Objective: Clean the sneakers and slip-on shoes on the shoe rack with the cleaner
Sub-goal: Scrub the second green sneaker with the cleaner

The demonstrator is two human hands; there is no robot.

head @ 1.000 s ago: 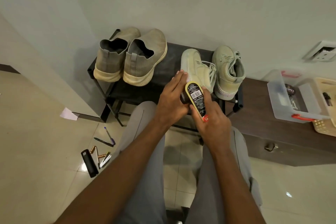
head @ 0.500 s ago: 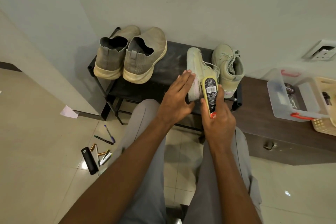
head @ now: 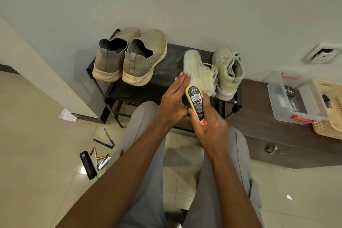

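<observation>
Since half a second ago, the yellow-edged black cleaner bottle (head: 196,104), barcode label upward, has been tilted leftward, gripped in the right hand (head: 210,127); the left hand (head: 173,101), fingers straight, is pressed against the pale green laced sneaker (head: 199,71) beside it on the black shoe rack (head: 164,79).

Bare forearms, no sleeves; light grey trousers (head: 148,153) w/ seam down left leg, both knees visible

Barcode and illegible fine print on the cleaner bottle (head: 196,104); partly legible "Cherry" on a tin (head: 289,91).
</observation>
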